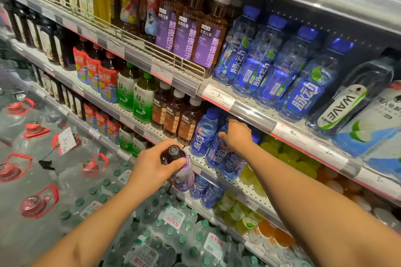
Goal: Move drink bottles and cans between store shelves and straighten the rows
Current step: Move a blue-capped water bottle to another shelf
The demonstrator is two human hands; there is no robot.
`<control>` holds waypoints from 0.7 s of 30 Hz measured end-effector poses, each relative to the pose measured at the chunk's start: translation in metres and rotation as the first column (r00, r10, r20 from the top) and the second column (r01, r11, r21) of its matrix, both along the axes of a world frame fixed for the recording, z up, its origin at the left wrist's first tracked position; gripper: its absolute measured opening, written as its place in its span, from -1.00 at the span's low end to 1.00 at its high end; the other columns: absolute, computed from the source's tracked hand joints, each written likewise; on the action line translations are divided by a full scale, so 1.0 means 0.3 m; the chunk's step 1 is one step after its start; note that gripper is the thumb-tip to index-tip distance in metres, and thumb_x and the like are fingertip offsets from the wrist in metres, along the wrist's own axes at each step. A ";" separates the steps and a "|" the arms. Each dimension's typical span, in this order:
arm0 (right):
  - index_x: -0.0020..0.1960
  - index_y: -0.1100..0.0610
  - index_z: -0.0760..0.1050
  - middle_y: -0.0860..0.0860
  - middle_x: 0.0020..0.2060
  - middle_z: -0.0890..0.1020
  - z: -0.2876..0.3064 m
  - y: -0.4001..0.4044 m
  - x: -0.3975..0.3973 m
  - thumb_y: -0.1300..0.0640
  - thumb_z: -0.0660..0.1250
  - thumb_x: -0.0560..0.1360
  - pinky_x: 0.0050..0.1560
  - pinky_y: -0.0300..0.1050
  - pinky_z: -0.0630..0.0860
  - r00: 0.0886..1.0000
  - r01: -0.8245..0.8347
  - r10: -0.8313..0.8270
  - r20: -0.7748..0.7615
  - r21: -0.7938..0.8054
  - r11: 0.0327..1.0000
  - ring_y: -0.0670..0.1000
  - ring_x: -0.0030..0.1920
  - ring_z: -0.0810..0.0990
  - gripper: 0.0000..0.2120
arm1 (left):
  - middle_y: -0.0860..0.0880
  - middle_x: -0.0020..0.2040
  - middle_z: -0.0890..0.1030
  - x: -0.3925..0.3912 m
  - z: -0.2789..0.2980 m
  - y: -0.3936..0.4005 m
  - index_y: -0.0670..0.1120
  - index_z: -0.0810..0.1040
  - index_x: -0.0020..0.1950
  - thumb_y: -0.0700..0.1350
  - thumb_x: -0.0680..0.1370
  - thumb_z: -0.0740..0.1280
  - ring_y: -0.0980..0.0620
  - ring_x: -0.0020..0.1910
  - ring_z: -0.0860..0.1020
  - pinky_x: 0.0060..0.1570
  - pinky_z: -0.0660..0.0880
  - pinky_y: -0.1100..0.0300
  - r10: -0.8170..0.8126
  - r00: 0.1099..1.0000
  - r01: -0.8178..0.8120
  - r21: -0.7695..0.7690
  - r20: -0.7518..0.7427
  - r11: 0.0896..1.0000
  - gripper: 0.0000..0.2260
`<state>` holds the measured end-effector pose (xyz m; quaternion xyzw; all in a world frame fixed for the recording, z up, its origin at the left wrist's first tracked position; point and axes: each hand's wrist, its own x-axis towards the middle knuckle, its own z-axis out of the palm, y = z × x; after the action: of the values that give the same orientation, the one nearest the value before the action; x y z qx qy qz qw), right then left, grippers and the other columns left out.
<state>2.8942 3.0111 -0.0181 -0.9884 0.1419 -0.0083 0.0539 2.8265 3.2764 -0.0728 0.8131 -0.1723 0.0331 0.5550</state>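
My left hand grips a dark-capped bottle with a purple label, held upright just in front of the middle shelf's edge. My right hand reaches under the upper shelf and closes over the top of a blue bottle in the middle-shelf row. Another blue bottle stands to its left and one more to its right. Brown-label tea bottles stand left of the blue row.
The shelf above carries purple-label tea bottles and a row of blue bottles, with price tags on its edge. Shrink-wrapped water packs and large jugs with red handles fill the floor below. Yellow-green and orange drinks sit at the right.
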 end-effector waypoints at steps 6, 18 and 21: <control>0.23 0.22 0.47 0.12 -0.02 0.54 0.020 -0.008 0.036 -0.02 0.40 0.60 -0.08 -0.05 0.42 0.998 -0.018 0.018 -0.059 0.001 1.000 0.22 0.13 0.61 -0.64 | 0.17 -0.10 0.68 -0.004 -0.009 -0.032 0.15 0.62 0.01 -0.03 0.49 0.54 0.17 -0.10 0.65 -0.07 0.59 0.16 -0.023 1.000 0.023 0.009 0.009 1.000 -0.83; 0.39 0.08 0.47 0.06 0.17 0.67 0.084 -0.034 -0.291 -0.15 0.43 0.48 0.17 0.06 0.59 0.977 -0.078 -0.015 0.214 0.418 0.905 0.14 0.12 0.66 -0.44 | 0.25 -0.17 0.67 -0.002 0.118 -0.126 0.21 0.61 -0.02 0.21 0.42 0.52 0.25 -0.17 0.62 -0.13 0.57 0.13 -0.051 0.996 0.042 0.105 0.079 0.994 -0.79; 0.17 0.00 0.61 -0.06 -0.05 0.72 0.093 -0.073 -0.482 -0.05 0.50 0.47 0.02 0.14 0.66 0.977 -0.154 0.050 0.209 0.516 0.843 0.00 -0.11 0.72 -0.69 | 0.30 -0.20 0.65 -0.018 0.193 -0.219 0.19 0.63 -0.03 0.20 0.39 0.55 0.32 -0.17 0.60 -0.18 0.46 0.29 -0.088 0.986 0.068 0.136 0.143 0.988 -0.76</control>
<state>2.7496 2.9893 0.0098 -0.9360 0.0801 -0.0591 0.3375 2.8210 3.2106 -0.0148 0.8356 -0.2468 0.0605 0.4870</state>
